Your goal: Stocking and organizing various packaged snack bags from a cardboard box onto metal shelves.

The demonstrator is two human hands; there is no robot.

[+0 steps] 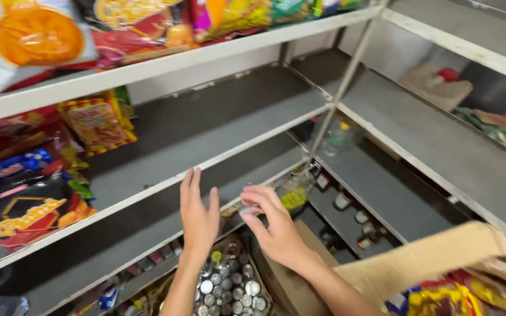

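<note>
While the left hand (pixel 198 216) hovers open, the right hand (pixel 270 225) fingers pinch a small jar (pixel 293 196)

- Snack bags (pixel 36 35) are lying on the top shelf (pixel 253 41), far up and left of the fingers (pixel 194 181).
- A red and yellow packet (pixel 98 123) is leaning upright, up and left of the fingers.
- Dark blue and red bags (pixel 24 205) are piling up well to their left.
- Small jars (pixel 346 202) are standing on a low shelf to the right of the fingers.
- A cardboard flap (pixel 423 257) is sticking out lower right of them.
- A bottle with a yellow cap (pixel 339 136) is standing up and to the right.
</note>
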